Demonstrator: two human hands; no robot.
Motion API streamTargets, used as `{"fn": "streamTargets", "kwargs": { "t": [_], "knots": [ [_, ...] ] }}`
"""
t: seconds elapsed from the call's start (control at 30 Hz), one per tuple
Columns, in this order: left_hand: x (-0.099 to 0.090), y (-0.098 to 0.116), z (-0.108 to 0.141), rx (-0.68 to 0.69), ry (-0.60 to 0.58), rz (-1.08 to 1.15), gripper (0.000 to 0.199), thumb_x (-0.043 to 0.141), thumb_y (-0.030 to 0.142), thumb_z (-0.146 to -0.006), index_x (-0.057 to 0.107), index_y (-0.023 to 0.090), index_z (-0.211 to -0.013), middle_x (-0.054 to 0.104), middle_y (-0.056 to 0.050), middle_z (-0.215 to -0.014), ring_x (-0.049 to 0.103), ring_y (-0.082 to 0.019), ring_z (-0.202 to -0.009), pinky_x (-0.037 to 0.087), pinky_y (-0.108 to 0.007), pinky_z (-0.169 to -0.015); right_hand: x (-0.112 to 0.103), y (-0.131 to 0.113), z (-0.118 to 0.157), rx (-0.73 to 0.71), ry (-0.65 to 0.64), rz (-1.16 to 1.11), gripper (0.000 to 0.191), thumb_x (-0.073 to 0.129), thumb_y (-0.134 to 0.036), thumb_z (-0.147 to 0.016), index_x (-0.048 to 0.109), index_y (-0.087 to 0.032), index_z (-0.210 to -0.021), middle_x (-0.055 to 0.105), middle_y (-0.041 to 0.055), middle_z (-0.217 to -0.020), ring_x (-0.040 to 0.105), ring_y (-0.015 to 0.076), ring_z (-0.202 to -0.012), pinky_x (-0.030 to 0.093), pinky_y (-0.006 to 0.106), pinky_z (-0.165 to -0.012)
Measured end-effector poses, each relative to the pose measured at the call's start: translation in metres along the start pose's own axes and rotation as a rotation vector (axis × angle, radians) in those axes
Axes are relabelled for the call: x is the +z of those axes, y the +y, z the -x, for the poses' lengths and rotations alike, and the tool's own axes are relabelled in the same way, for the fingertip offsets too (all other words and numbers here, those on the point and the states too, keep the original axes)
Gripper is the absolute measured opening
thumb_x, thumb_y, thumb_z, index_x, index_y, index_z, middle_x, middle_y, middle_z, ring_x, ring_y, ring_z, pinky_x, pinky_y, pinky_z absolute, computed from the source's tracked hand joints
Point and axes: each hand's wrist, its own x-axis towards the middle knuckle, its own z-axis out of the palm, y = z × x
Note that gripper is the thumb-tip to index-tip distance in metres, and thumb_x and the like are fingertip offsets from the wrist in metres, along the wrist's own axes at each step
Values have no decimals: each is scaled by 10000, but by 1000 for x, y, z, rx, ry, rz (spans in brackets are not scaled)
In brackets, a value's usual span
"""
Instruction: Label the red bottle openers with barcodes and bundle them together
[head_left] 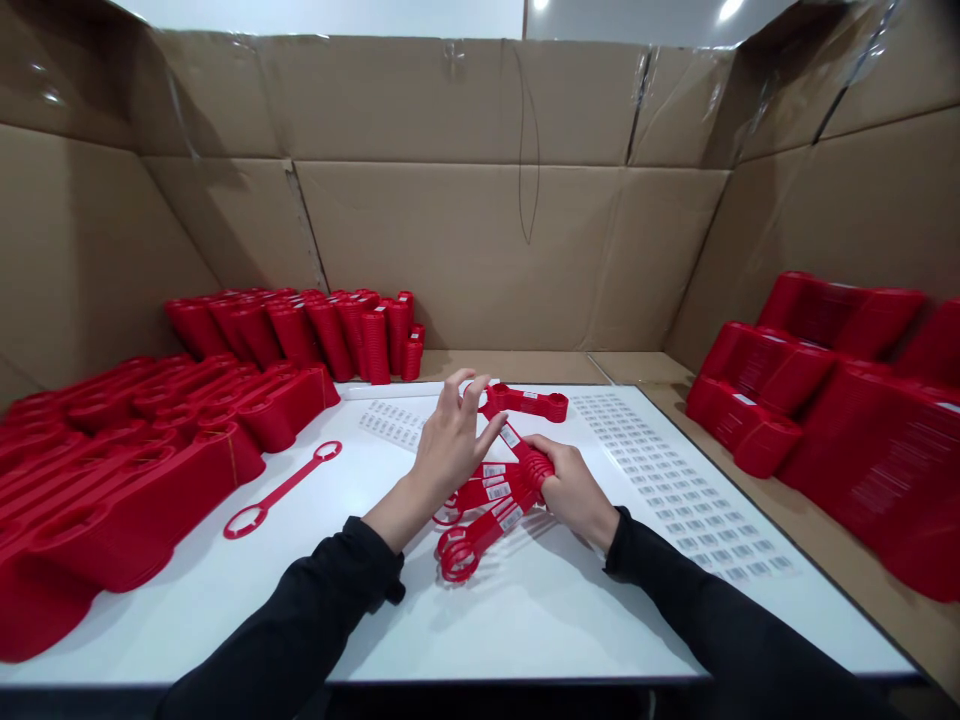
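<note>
My right hand (576, 490) is wrapped round one end of a fanned bunch of red plastic ring wrenches (487, 520), flat bars with a ring at each end. White barcode labels show on several of their handles. My left hand (454, 435) is raised beside the bunch, its fingers spread and its thumb close to the topmost wrench. I cannot make out whether a label sticks to its fingertips. Behind my hands lies a small pile of red wrenches (529, 402), partly hidden by my left hand. To the left, a single red wrench (283, 490) lies flat on the white table (570, 620).
A sheet of barcode labels (675, 490) lies at the right, with another label sheet (394, 424) behind my left hand. Stacked red wrenches (150, 500) fill the left side; upright stacks (322, 330) stand behind. Wrapped red bundles (780, 370) are at the right. Cardboard walls (450, 240) enclose the table.
</note>
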Motion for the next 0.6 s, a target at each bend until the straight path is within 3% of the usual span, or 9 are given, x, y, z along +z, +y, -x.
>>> {"fn": "streamTargets", "kwargs": {
  "t": [0.13, 0.23, 0.37, 0.47, 0.6],
  "knots": [
    [-1, -2, 1, 47, -12, 34, 595, 575, 494, -801, 346, 207, -1269, 407, -144, -1259, 463, -308, -1139, 478, -479, -873, 1, 7, -6, 8, 13, 1, 447, 380, -20, -625, 646, -169, -952, 668, 6, -771, 595, 149, -645, 437, 234, -582],
    [-4, -5, 4, 4, 10, 137, 484, 568, 404, -832, 399, 209, -1243, 430, -131, -1241, 485, -279, -1120, 462, -454, -910, 1, 10, -9, 8, -3, -12, 440, 381, -22, -613, 655, -160, -928, 672, 15, -781, 616, 165, -698, 452, 242, -608],
    [-12, -14, 6, -83, 72, 331, 182, 445, 215, -900, 532, 214, -1060, 537, -56, -1060, 568, -177, -939, 485, -338, -841, 0, 12, -9, 7, -31, -20, 446, 383, -32, -627, 662, -165, -949, 688, 25, -833, 635, 179, -764, 475, 255, -650],
    [-14, -18, 6, -160, 85, 401, 167, 448, 124, -858, 551, 194, -969, 541, -29, -969, 572, -137, -793, 486, -288, -733, 0, 14, -7, 10, -50, -21, 432, 387, -44, -643, 661, -165, -954, 696, 35, -886, 645, 185, -780, 489, 264, -655],
    [-11, -17, 7, -223, 71, 472, 244, 422, 36, -782, 525, 177, -951, 509, -30, -968, 564, -124, -800, 483, -275, -737, -3, 19, -8, 18, -28, -39, 448, 384, -42, -624, 652, -162, -962, 699, 45, -931, 651, 191, -799, 499, 272, -667]
  ]
}}
